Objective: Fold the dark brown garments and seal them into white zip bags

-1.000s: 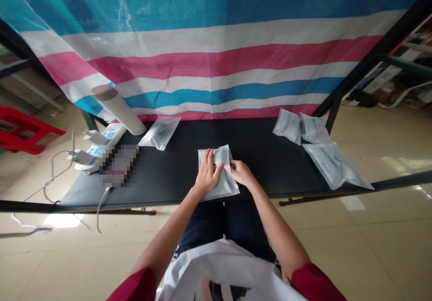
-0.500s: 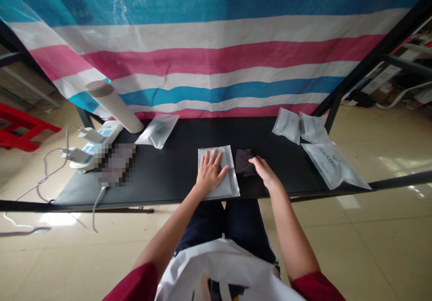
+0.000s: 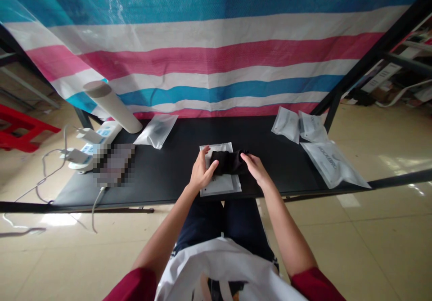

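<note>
A folded piece of black cloth (image 3: 229, 162) lies across the upper part of a clear zip bag (image 3: 221, 186). My right hand (image 3: 257, 169) pinches the cloth's right end between thumb and fingers. At the other end is my left hand (image 3: 201, 170), its thumb touching the cloth's left edge and its fingers stretched apart from the thumb. The flat, pale bag rests on the black table (image 3: 168, 175) near its front edge, and the cloth covers part of it.
Printed zip bags (image 3: 330, 162) lie at the right, and another filled bag (image 3: 157, 131) at the back left. A white bottle (image 3: 114, 107), a power strip (image 3: 97, 146) and a blurred phone-like device (image 3: 114, 163) with a cable occupy the left end. A striped sheet (image 3: 216, 58) hangs behind.
My right hand has brought the black cloth leftward from beside the bag onto it. My left hand has lifted off the bag's surface and turned to the cloth's left end.
</note>
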`<state>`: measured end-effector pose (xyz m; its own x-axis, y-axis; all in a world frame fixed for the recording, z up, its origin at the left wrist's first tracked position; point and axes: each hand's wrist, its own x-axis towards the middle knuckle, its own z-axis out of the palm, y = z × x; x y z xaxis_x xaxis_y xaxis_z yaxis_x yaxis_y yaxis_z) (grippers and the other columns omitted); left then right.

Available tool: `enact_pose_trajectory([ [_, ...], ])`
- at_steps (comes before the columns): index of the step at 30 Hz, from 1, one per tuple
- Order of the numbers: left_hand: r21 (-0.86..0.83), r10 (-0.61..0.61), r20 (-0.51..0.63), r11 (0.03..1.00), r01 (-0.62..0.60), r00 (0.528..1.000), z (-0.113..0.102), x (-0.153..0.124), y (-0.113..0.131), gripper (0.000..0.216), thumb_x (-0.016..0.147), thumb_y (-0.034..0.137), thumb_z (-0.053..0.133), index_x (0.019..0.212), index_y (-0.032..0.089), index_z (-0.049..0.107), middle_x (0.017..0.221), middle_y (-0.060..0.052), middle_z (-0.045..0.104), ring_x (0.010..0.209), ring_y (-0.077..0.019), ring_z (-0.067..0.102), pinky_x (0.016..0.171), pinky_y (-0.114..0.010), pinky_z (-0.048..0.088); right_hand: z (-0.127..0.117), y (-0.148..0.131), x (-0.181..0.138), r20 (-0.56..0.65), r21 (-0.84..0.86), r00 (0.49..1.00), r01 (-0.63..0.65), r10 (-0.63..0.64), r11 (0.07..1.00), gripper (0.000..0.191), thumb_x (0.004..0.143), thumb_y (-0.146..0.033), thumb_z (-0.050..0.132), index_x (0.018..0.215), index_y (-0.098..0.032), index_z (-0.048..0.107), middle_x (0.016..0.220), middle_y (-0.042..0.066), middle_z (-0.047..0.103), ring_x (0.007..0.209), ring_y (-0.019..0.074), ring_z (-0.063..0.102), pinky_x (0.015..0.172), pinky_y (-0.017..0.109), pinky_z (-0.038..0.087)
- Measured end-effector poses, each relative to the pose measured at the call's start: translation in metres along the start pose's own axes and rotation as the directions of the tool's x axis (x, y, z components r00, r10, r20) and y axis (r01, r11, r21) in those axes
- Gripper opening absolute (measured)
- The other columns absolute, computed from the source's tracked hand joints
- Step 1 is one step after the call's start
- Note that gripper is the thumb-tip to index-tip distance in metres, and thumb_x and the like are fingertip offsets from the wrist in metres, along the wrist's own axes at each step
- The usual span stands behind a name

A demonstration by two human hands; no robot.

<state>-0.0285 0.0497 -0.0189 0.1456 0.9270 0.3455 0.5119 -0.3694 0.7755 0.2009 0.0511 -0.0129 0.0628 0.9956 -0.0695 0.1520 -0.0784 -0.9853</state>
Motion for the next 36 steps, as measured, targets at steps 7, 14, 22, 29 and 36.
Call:
enact_pose_trajectory([
  [7,0.028,-0.040,-0.092,0.999,0.043,0.995,-0.021,-0.010,-0.011,0.081,0.075,0.035,0.074,0.141,0.021,0.029,0.137,-0.015,0.046,0.121,-0.0280,0.055,0.102,-0.045,0.047,-0.010,0.013,0.006,0.015,0.035,0.999,0.035,-0.035,0.999,0.034,0.070,-0.049,0.067,0.081,-0.017,0.065,0.079,0.004,0.068,0.078,0.0206,0.060,0.070,0.029,0.045],
  [14,0.099,-0.135,-0.128,0.984,0.148,0.983,-0.032,-0.024,-0.018,0.031,0.086,0.039,0.062,0.110,0.022,0.051,0.125,-0.010,0.051,0.098,-0.0205,0.061,0.067,-0.029,0.054,-0.018,0.014,0.004,-0.102,-0.013,0.991,-0.085,0.083,0.996,0.056,0.079,-0.074,0.049,0.059,-0.022,0.050,0.052,-0.001,0.049,0.063,0.0191,0.053,0.057,0.030,0.040],
  [22,0.441,-0.052,0.091,0.898,0.007,0.994,-0.040,-0.020,-0.029,0.070,0.077,0.064,0.065,0.126,0.015,0.051,0.110,-0.013,0.060,0.106,-0.0322,0.055,0.097,-0.050,0.047,-0.023,0.011,0.002,0.034,0.046,0.978,-0.209,0.208,0.977,0.056,0.077,-0.074,0.051,0.055,-0.022,0.047,0.047,-0.003,0.044,0.047,0.0144,0.048,0.046,0.028,0.044],
  [29,0.415,-0.141,-0.017,0.900,0.135,0.990,-0.031,-0.011,-0.034,0.055,0.084,0.054,0.059,0.123,0.017,0.050,0.099,-0.011,0.064,0.099,-0.0297,0.060,0.091,-0.046,0.049,-0.027,0.007,0.007,0.136,0.025,0.961,-0.246,0.241,0.969,0.028,0.070,-0.043,0.070,0.081,-0.017,0.067,0.069,0.002,0.065,0.058,0.0135,0.059,0.042,0.021,0.047],
  [36,0.372,-0.092,-0.091,0.920,0.119,0.992,-0.031,-0.013,-0.037,0.041,0.082,0.049,0.062,0.111,0.020,0.056,0.110,-0.010,0.055,0.105,-0.0271,0.054,0.094,-0.044,0.049,-0.024,0.025,0.007,-0.010,0.061,0.992,-0.125,0.126,0.990,0.039,0.071,-0.048,0.069,0.098,-0.021,0.065,0.082,0.002,0.069,0.071,0.0194,0.064,0.052,0.028,0.053],
])
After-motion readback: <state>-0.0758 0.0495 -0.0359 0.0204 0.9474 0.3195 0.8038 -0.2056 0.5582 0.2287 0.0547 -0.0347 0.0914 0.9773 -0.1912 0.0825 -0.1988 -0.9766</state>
